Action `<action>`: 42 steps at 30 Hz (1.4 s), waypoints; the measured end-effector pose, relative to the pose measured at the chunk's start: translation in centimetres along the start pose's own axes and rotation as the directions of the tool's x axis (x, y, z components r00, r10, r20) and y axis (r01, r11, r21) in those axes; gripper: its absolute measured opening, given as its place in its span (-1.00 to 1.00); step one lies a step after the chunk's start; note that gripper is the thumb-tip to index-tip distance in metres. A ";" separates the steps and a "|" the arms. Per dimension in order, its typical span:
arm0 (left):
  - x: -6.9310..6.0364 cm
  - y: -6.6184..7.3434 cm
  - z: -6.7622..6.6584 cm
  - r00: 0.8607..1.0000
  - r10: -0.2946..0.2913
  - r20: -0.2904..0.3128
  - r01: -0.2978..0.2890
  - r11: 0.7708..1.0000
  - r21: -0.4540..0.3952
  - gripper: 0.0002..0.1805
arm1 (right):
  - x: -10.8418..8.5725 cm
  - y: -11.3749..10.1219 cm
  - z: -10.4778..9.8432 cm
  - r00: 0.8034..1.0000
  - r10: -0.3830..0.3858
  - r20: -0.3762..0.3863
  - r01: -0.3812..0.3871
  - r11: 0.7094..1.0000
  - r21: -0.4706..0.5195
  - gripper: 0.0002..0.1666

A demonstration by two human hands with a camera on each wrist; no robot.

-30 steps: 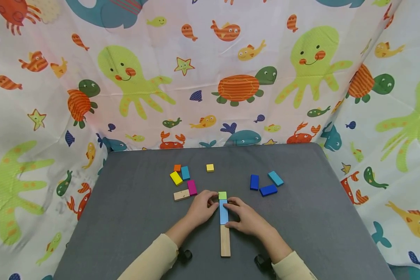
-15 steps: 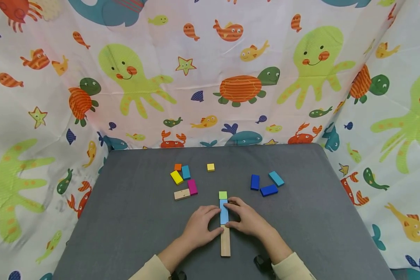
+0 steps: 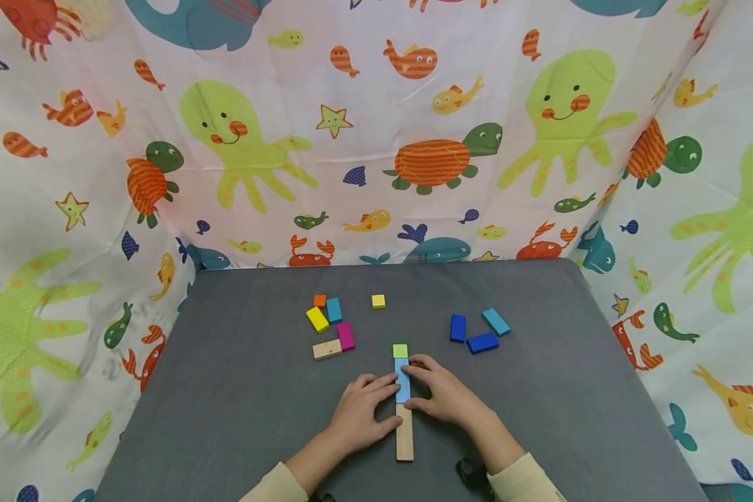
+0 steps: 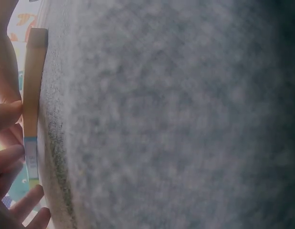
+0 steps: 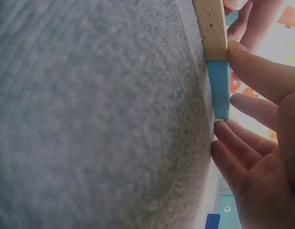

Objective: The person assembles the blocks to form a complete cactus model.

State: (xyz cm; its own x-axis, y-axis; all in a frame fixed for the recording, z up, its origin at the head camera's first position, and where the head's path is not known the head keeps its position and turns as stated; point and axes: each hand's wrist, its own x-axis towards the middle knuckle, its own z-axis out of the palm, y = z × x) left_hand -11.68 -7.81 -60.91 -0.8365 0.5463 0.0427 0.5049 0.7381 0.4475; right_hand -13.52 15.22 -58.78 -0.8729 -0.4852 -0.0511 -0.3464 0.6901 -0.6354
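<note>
A straight row of blocks lies flat on the grey table: a light green block (image 3: 400,351) at the far end, a light blue block (image 3: 402,385) in the middle and a long plain wooden block (image 3: 404,436) nearest. From the left side, my left hand (image 3: 362,411) touches the row, fingertips at the blue block and thumb at the wooden one. My right hand (image 3: 445,392) rests along the other side. Its thumb tip (image 5: 237,46) is by the seam between wood and blue, and its fingertips touch near the blue block's far end.
Left of the row lie a short wooden block (image 3: 327,349), a magenta block (image 3: 346,336), a yellow block (image 3: 317,319), a teal block (image 3: 334,310) and an orange cube (image 3: 320,300). A yellow cube (image 3: 378,301) sits farther back. Dark blue blocks (image 3: 482,342) and a teal block (image 3: 496,321) lie right.
My left hand has drawn back from beside the green block to the blue and wooden blocks, its thumb spreading away from its fingers. My right hand and the row stay put.
</note>
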 end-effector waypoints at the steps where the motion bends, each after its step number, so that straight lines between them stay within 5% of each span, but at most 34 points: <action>1: 0.0 0.0 0.0 1.000 -0.001 0.002 0.001 1.000 0.004 -0.34 | 0.0 0.0 0.0 1.000 -0.002 0.003 0.002 1.000 -0.001 -0.23; 10: 0.0 0.2 -0.2 1.000 -0.004 0.012 0.003 1.000 0.012 -0.34 | 0.0 0.1 -0.2 1.000 -0.006 -0.007 0.006 1.000 0.013 -0.24; 21: 0.0 0.5 -0.4 1.000 -0.019 0.015 0.019 1.000 -0.003 -0.36 | -0.6 1.9 -3.4 0.968 -0.034 -0.249 0.028 0.999 -0.029 -0.33; 30: 0.0 0.4 -0.4 0.999 -0.027 0.025 0.026 1.000 0.011 -0.36 | -1.6 4.9 -6.0 0.938 -0.003 -0.346 -0.010 0.999 -0.035 -0.34; 42: 0.1 0.5 -0.5 0.999 -0.026 0.042 0.026 1.000 0.006 -0.35 | -3.4 8.6 -7.8 0.907 0.168 -0.385 -0.199 0.979 -0.043 -0.38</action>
State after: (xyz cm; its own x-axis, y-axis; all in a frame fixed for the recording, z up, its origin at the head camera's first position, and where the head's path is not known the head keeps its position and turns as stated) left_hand -11.65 -7.62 -60.23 -0.8396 0.5431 -0.0061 0.4847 0.7543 0.4428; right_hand -16.24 27.04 -58.06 -0.9826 -0.1176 0.1441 -0.1801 0.7953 -0.5788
